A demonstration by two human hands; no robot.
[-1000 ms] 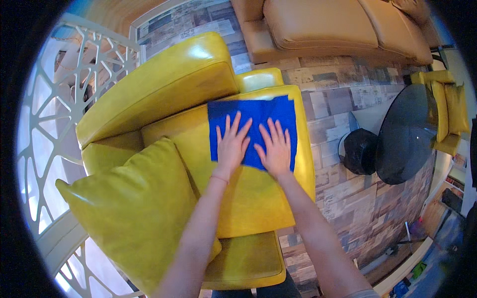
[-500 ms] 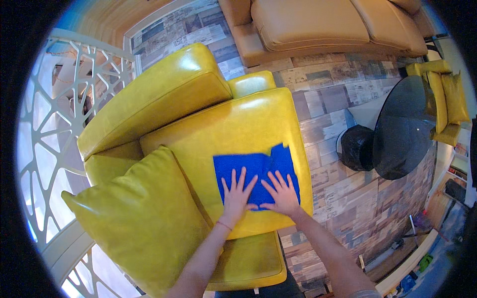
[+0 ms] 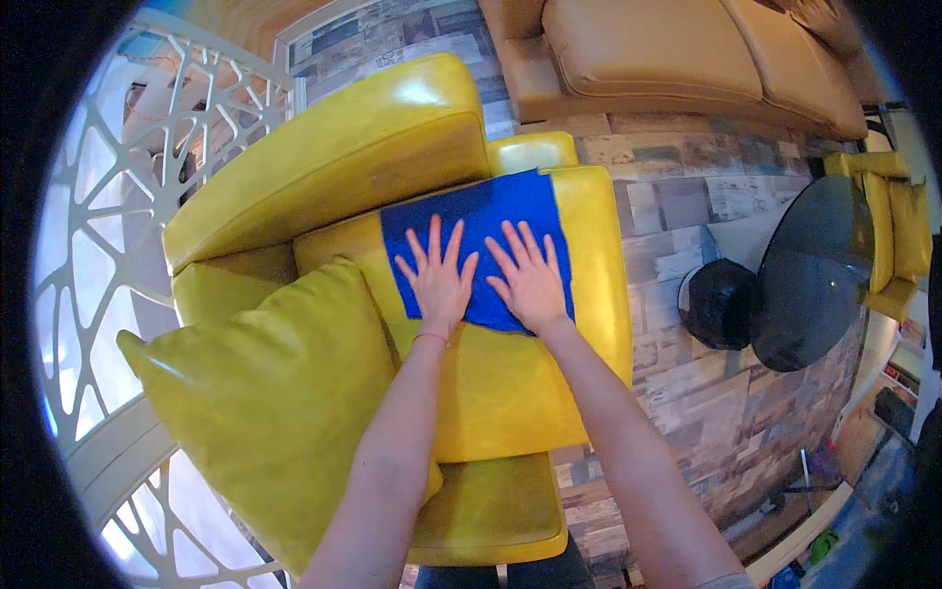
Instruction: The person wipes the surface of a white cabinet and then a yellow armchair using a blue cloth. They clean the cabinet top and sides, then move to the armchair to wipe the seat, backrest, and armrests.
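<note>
A blue cloth [image 3: 481, 211] lies spread on the seat of a yellow leather armchair [image 3: 510, 412], toward the far armrest. Flat on its left part rests my left hand [image 3: 437, 278], fingers spread, a thin red band at the wrist. My right hand [image 3: 533, 283] presses on the cloth's right part, its fingers also stretched out and apart. The cloth's far edge reaches the foot of the far armrest [image 3: 334, 147]. Parts of the cloth are hidden beneath both hands.
A yellow cushion [image 3: 265, 422] leans on the chair's left side. White openwork panels [image 3: 118, 216] stand further left. A brown sofa [image 3: 657, 59] is at the back. To the right are a dark glass table [image 3: 805, 285], a black round object [image 3: 721, 304] and another yellow armchair [image 3: 893, 226].
Both hands have slid away from me across the seat, and the cloth has moved with them toward the far armrest. The whole view has shifted slightly.
</note>
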